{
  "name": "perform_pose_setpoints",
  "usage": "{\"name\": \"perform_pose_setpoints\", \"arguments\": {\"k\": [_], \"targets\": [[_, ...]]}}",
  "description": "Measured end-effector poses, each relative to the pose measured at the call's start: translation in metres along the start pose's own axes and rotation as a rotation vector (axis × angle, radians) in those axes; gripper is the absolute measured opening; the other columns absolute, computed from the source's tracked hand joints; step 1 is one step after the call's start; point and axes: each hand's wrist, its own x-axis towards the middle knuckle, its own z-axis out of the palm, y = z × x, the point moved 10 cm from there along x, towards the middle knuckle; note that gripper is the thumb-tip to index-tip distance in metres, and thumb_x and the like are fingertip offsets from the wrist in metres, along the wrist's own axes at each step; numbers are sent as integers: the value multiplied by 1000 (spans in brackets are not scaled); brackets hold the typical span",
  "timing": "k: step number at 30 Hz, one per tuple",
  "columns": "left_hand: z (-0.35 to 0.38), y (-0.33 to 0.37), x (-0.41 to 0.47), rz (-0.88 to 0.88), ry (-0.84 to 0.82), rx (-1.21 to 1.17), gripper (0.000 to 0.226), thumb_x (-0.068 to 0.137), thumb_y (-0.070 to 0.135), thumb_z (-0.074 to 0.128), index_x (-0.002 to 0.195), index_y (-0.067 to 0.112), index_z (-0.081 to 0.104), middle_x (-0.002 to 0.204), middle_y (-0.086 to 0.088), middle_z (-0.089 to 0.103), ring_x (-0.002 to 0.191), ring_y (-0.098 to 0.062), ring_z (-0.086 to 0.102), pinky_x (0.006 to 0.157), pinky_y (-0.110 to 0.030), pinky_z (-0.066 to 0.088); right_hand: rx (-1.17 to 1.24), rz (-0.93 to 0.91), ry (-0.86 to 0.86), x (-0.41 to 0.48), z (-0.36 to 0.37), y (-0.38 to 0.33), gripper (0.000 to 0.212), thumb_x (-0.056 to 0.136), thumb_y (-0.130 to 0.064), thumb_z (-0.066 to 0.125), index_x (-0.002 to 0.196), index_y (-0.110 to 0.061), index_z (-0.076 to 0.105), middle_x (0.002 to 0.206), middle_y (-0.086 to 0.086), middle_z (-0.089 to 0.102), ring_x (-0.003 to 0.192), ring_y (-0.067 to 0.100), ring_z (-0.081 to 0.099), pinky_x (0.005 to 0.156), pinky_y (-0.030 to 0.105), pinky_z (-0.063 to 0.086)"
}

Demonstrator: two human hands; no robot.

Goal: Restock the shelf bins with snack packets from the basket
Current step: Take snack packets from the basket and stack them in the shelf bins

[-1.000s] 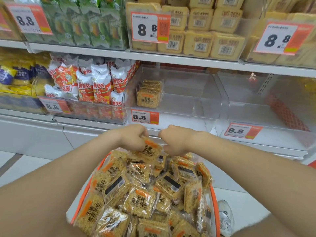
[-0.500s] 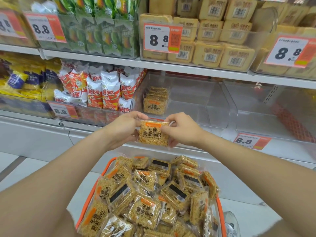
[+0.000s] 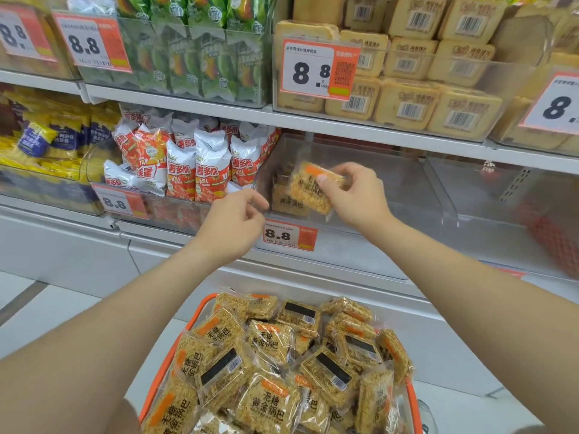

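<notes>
With my left hand [image 3: 235, 223] just released and loosely curled, I am moving the clear-wrapped golden crisp packet [image 3: 308, 192], pinched in my right hand [image 3: 354, 198], into the transparent shelf bin [image 3: 407, 183].

Bright, flat white store light falls from overhead, leaving only soft shadows under each shelf [image 3: 344, 128] lip. The clear bin [image 3: 407, 195] walls carry a pale sheen and milky reflections, and the wrappers in the basket [image 3: 191, 316] glint in spots. The packet [image 3: 308, 192] in the right hand [image 3: 357, 198] is smeared by motion blur (its print barely reads), while the price tags [image 3: 316, 68] are crisp. Wide-angle bowing curves the shelves and swells the forearms at the lower corners; the far right edge goes soft.
</notes>
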Motion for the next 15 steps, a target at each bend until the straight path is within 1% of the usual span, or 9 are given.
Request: {"name": "perform_pose_setpoints", "arguments": {"k": [1, 2, 3, 5, 7, 9, 11, 13, 15], "targets": [[5, 2, 0, 31, -20, 51, 23, 99, 13, 56, 117, 23, 67, 85, 4, 72, 76, -14, 70, 70, -33, 55, -116, -16, -44, 7, 10, 3, 41, 93, -50, 71, 120, -20, 73, 112, 0, 74, 113, 28, 66, 96, 38, 52], [9, 4, 0, 50, -39, 84, 22, 99, 16, 58, 117, 23, 68, 83, 6, 72, 76, -13, 70, 72, -34, 57, -204, -34, -95, 12, 21, 4, 46, 93, -50, 72, 125, -16, 72, 119, 3, 74, 117, 28, 64, 95, 34, 50], [13, 5, 1, 62, -51, 116, 21, 98, 20, 59, 116, 25, 68, 81, 8, 72, 76, -13, 70, 76, -37, 58, -263, -47, -140, 16, 32, 5, 49, 92, -50, 73, 127, -15, 72, 122, 4, 73, 118, 27, 65, 93, 31, 49], [18, 8, 3, 83, -46, 185, 20, 96, 26, 61, 115, 29, 68, 77, 11, 71, 78, -12, 68, 81, -42, 59, -329, -60, -197, 22, 51, 7, 52, 90, -50, 76, 128, -15, 73, 124, 4, 74, 118, 25, 67, 94, 33, 52], [21, 10, 5, 106, -31, 241, 20, 94, 29, 62, 113, 32, 67, 72, 13, 69, 78, -12, 67, 81, -44, 59, -378, -46, -220, 30, 66, 11, 50, 86, -49, 80, 124, -16, 74, 121, 5, 74, 113, 26, 68, 91, 35, 54], [24, 9, 8, 118, -27, 263, 17, 93, 31, 62, 109, 34, 65, 68, 13, 68, 77, -12, 66, 79, -44, 59, -455, -27, -214, 39, 77, 14, 43, 81, -48, 82, 110, -17, 73, 109, 8, 73, 99, 27, 69, 76, 31, 52], [25, 9, 10, 122, -20, 269, 12, 92, 32, 62, 104, 35, 64, 66, 12, 67, 77, -12, 65, 77, -44, 59, -526, -20, -197, 45, 83, 13, 41, 79, -45, 82, 97, -13, 65, 95, 9, 68, 85, 27, 66, 66, 30, 45], [25, 9, 12, 133, 0, 274, 8, 92, 33, 62, 99, 36, 63, 63, 12, 66, 74, -11, 65, 74, -42, 60, -561, -27, -178, 49, 88, 11, 41, 80, -40, 83, 95, -10, 59, 91, 8, 63, 80, 26, 63, 65, 31, 43], [25, 11, 13, 148, 23, 275, 5, 92, 35, 62, 96, 36, 63, 60, 13, 64, 70, -10, 64, 71, -40, 59, -582, -35, -157, 52, 93, 11, 44, 80, -37, 83, 101, -6, 60, 100, 12, 63, 86, 30, 63, 67, 31, 43]]}}
